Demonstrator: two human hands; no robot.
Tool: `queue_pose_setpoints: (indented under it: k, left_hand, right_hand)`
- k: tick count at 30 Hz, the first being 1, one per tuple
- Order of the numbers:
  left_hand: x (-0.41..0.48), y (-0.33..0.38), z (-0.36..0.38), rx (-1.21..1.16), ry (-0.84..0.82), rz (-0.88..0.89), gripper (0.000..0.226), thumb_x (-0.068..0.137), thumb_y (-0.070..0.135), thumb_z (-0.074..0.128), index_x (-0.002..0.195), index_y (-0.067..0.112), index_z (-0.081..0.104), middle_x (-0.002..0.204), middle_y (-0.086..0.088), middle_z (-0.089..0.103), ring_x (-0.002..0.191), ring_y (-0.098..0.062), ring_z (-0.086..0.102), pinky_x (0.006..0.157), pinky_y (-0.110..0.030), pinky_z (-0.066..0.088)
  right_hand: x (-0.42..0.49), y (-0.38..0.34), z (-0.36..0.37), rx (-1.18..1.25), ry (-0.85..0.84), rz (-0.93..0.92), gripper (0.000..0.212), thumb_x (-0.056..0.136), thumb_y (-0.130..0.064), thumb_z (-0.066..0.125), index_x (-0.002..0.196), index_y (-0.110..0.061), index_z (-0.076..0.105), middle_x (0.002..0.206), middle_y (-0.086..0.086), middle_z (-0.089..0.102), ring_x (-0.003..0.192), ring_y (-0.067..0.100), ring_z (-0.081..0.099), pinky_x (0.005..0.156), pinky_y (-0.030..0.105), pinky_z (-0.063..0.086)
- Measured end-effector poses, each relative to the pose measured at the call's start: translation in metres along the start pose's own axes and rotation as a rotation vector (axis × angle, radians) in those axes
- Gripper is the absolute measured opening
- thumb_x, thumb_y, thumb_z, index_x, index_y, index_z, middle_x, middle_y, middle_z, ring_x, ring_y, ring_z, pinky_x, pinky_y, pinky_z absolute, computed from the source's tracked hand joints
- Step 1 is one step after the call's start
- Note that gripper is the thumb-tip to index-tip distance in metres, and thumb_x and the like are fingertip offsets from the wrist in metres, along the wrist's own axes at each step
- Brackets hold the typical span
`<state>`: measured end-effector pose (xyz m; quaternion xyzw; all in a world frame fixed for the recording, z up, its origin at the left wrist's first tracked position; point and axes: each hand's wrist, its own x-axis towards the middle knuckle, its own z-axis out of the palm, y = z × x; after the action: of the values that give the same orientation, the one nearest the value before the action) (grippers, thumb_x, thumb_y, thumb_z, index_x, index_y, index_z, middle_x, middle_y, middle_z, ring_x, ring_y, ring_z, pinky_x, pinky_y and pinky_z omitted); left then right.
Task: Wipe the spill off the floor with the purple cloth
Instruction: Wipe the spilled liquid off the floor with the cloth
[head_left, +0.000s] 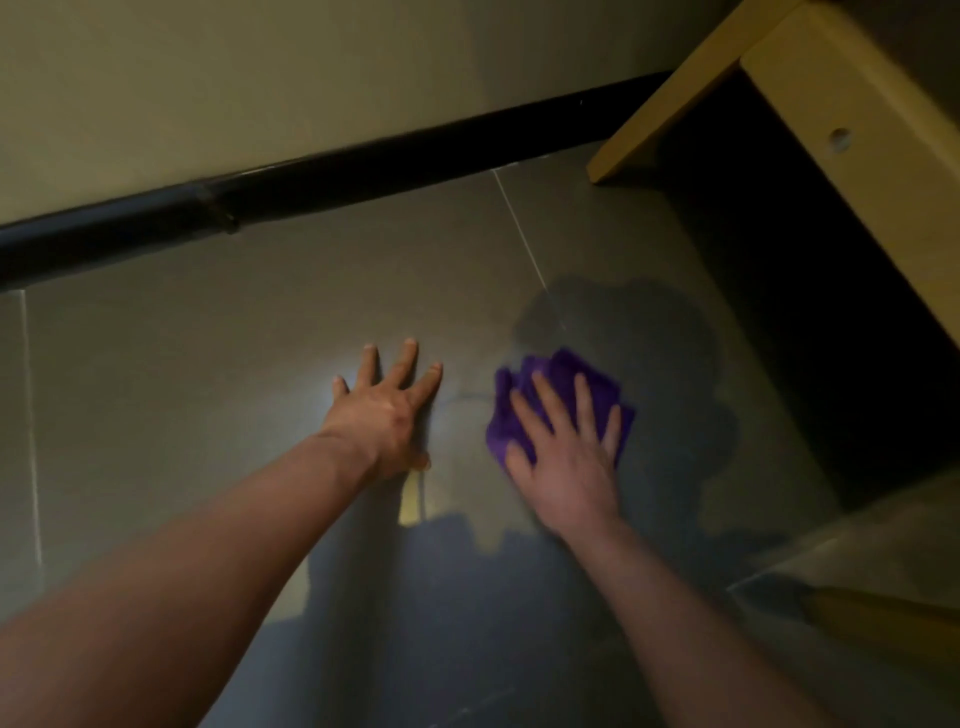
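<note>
Head view shows the purple cloth (566, 395) bunched right of centre, at the near-left edge of the dark spill (649, 353). Soft and light, it probably wants a flat palm on top, not a pinch. The right hand (563, 457) presses it down, fingers spread; the left hand (387, 410) lies splayed on bare floor (208, 364) just beside.

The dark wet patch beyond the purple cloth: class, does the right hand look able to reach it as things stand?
Probably yes. The right hand lies flat on the purple cloth, and the wet patch begins just past it on bare floor, with nothing between. The left hand rests well aside.
</note>
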<state>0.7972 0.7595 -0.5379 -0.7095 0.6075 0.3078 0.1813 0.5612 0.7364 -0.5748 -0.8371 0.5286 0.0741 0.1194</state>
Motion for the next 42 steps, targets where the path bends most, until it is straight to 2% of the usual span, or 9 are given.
queue_pose_setpoints:
  k: [5, 8, 12, 15, 21, 30, 35, 38, 42]
  left_hand:
    - [0.000, 0.000, -0.001, -0.009, 0.007, -0.013, 0.122, 0.072, 0.050, 0.082, 0.160, 0.040, -0.001, 0.169, 0.005, -0.021, 0.154, -0.043, -0.013, 0.118, -0.071, 0.017]
    - [-0.001, 0.001, -0.002, -0.011, 0.004, -0.018, 0.122, 0.072, 0.051, 0.082, 0.160, 0.040, -0.001, 0.169, 0.005, -0.020, 0.154, -0.043, -0.012, 0.117, -0.072, 0.018]
    - [-0.003, 0.004, -0.002, 0.000, 0.009, -0.022, 0.120, 0.072, 0.051, 0.081, 0.160, 0.039, -0.001, 0.169, 0.004, -0.020, 0.154, -0.044, -0.012, 0.116, -0.072, 0.019]
    - [-0.002, 0.004, -0.002, 0.002, 0.008, -0.021, 0.120, 0.073, 0.051, 0.080, 0.160, 0.039, -0.001, 0.169, 0.004, -0.020, 0.154, -0.043, -0.012, 0.117, -0.071, 0.018]
    - [-0.004, 0.006, -0.003, 0.001, 0.014, -0.035, 0.120, 0.072, 0.051, 0.081, 0.159, 0.041, -0.001, 0.169, 0.005, -0.020, 0.155, -0.042, -0.011, 0.118, -0.070, 0.019]
    - [-0.002, 0.008, -0.001, 0.015, 0.038, -0.055, 0.120, 0.070, 0.053, 0.081, 0.159, 0.041, 0.001, 0.170, 0.005, -0.017, 0.155, -0.043, -0.004, 0.116, -0.069, 0.026]
    - [-0.001, 0.009, -0.001, 0.022, 0.025, -0.067, 0.121, 0.070, 0.051, 0.082, 0.159, 0.040, 0.001, 0.170, 0.005, -0.015, 0.155, -0.043, -0.003, 0.116, -0.068, 0.027]
    - [-0.001, 0.009, -0.002, 0.017, 0.024, -0.063, 0.122, 0.070, 0.051, 0.082, 0.159, 0.039, 0.001, 0.170, 0.004, -0.015, 0.155, -0.044, -0.003, 0.116, -0.068, 0.028]
    - [-0.001, 0.012, -0.001, 0.017, 0.022, -0.075, 0.120, 0.071, 0.050, 0.081, 0.160, 0.039, 0.001, 0.170, 0.005, -0.016, 0.155, -0.044, -0.002, 0.117, -0.066, 0.027]
  right_hand:
    - [0.074, -0.021, -0.016, 0.123, 0.014, 0.126, 0.063, 0.092, -0.051, 0.044, 0.153, -0.039, 0.035, 0.169, -0.008, 0.018, 0.156, 0.035, 0.005, 0.119, 0.068, 0.002]
    - [0.024, -0.032, -0.009, 0.053, 0.025, -0.029, 0.065, 0.085, -0.052, 0.046, 0.148, -0.038, 0.046, 0.164, -0.007, 0.032, 0.154, 0.034, 0.018, 0.118, 0.067, 0.012]
    - [-0.063, -0.023, 0.010, 0.052, -0.044, -0.162, 0.068, 0.083, -0.052, 0.051, 0.149, -0.041, 0.042, 0.165, -0.011, 0.030, 0.156, 0.030, 0.015, 0.117, 0.069, 0.014]
    - [-0.044, 0.001, 0.012, -0.005, -0.061, -0.197, 0.066, 0.084, -0.055, 0.047, 0.149, -0.044, 0.041, 0.164, -0.013, 0.030, 0.154, 0.032, 0.020, 0.116, 0.071, 0.015]
    - [0.045, 0.025, -0.013, 0.050, -0.001, 0.037, 0.063, 0.092, -0.055, 0.044, 0.152, -0.041, 0.037, 0.167, -0.010, 0.022, 0.156, 0.032, 0.010, 0.119, 0.068, 0.005]
    - [-0.088, 0.059, 0.013, -0.042, -0.076, -0.161, 0.066, 0.084, -0.053, 0.049, 0.149, -0.041, 0.043, 0.164, -0.011, 0.033, 0.152, 0.033, 0.027, 0.113, 0.070, 0.024]
    - [-0.033, 0.136, -0.009, -0.048, -0.082, 0.196, 0.061, 0.094, -0.051, 0.037, 0.153, -0.036, 0.037, 0.168, -0.006, 0.023, 0.155, 0.033, 0.015, 0.116, 0.071, 0.017]
    - [-0.059, 0.126, -0.007, 0.000, -0.024, 0.318, 0.063, 0.093, -0.049, 0.036, 0.153, -0.033, 0.039, 0.168, -0.002, 0.024, 0.154, 0.036, 0.014, 0.117, 0.070, 0.016]
    - [-0.122, 0.053, 0.018, 0.014, 0.007, 0.173, 0.065, 0.087, -0.049, 0.042, 0.149, -0.032, 0.046, 0.164, -0.001, 0.035, 0.151, 0.039, 0.027, 0.115, 0.071, 0.021]
